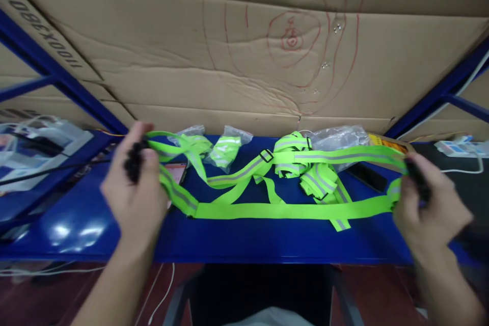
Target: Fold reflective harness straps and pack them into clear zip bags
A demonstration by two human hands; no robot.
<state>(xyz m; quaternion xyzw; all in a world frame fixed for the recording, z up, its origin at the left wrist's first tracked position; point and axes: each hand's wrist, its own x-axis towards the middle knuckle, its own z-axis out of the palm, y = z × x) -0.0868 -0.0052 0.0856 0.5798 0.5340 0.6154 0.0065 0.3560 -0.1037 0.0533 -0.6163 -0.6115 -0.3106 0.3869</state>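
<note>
A neon-yellow reflective strap harness with grey stripes stretches between my two hands above the blue table. My left hand is closed around its left end, together with a bumpy black piece whose kind I cannot make out. On the right, my right hand grips the other end, beside a dark piece that is blurred. A black slider buckle sits on the upper strap. Behind the harness lie a rolled bundle of the same straps and a second bundle.
Two clear bags hold folded straps, a left bag and a right bag. A dark phone and a crumpled plastic bag lie behind. Cardboard with red rings closes off the back. White power strips are at left.
</note>
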